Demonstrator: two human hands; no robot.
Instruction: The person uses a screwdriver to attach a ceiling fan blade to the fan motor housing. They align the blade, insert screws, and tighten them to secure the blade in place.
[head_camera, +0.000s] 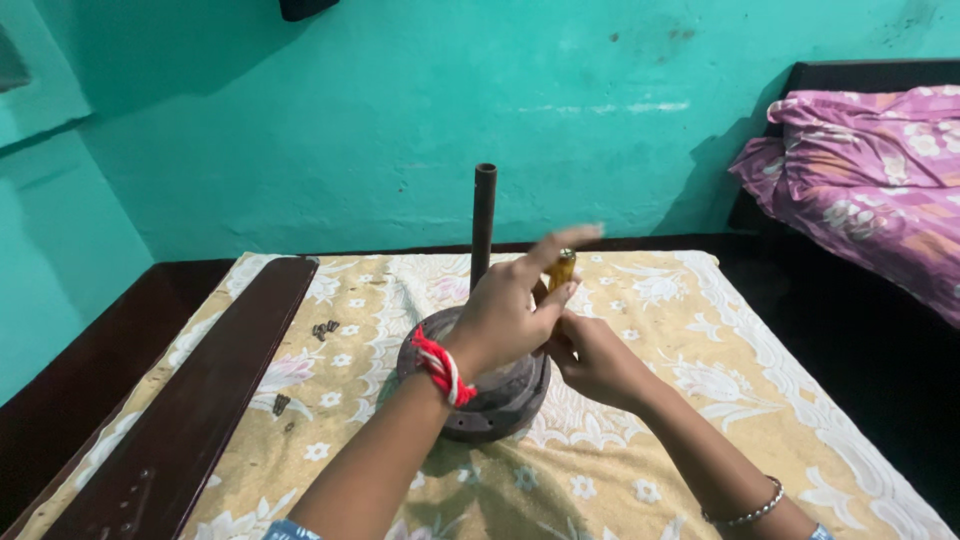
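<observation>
A round dark fan motor (500, 400) with an upright metal rod (484, 215) stands on a table under a yellow floral cloth (650, 440). My left hand (505, 315), with red and white thread on its wrist, is wrapped around a yellow-handled screwdriver (562, 268) held over the motor, its forefinger stretched out. My right hand (595, 360), a thin bracelet on its wrist, curls its fingers just below the handle at the motor's right edge and seems to hold the tool's lower part. The screwdriver's tip is hidden by both hands.
A long dark brown fan blade (190, 400) lies along the left of the cloth. Small dark screws (325, 328) and another small piece (281, 403) lie between blade and motor. A bed with a purple floral blanket (870, 170) stands at the right, a teal wall behind.
</observation>
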